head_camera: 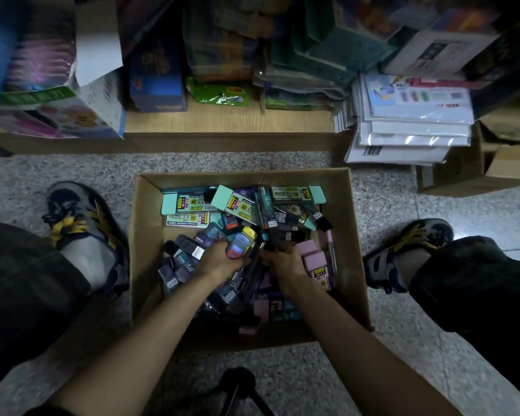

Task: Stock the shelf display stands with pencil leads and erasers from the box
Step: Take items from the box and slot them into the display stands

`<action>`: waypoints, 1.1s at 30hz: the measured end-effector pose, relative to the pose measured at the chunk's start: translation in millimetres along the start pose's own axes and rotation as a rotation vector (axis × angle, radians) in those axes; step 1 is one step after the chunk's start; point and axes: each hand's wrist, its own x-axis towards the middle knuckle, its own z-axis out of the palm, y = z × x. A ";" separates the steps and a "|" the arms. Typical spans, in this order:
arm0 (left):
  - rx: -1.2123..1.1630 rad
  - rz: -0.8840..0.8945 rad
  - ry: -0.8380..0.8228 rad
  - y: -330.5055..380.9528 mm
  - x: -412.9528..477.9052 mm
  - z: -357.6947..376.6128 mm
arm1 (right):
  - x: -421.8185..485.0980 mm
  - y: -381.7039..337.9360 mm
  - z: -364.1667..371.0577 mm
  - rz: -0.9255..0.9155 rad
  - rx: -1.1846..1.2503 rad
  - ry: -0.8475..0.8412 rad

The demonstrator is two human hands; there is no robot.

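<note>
"Cardboard box [146,235], open-topped on the speckled floor [57,172]: what lies inside it?"

"Mint-green packs [192,202] along the box's far side, pink packs [315,259] by its right wall, dark packs [186,250] heaped at its left and middle."

"And the hands?"

"Both reach into the box, near its middle. The left hand [219,261] curls its fingers round a small blue, red and yellow case [240,243]. The right hand [282,262] sits just beside it, fingertips buried among dark packs; whether it grips one cannot be told."

"Around the box?"

"A left shoe [78,217] and a right shoe [409,250] flank it. A wooden shelf base [222,121] runs beyond its far wall."
</note>
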 end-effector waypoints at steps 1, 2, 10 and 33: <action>-0.004 -0.005 -0.013 0.3 1.4 0.8 | -1.6 -0.3 1.6 0.007 0.047 -0.001; -0.013 -0.008 -0.026 0.7 2.4 1.2 | -3.0 -0.3 2.6 0.012 0.088 -0.006; 0.043 0.051 -0.026 -4.8 -10.7 10.2 | -16.7 14.9 -2.2 0.030 0.166 -0.081; -0.522 0.124 -0.091 70.2 -85.6 -17.0 | -99.4 -75.5 -14.7 -0.119 0.086 -0.366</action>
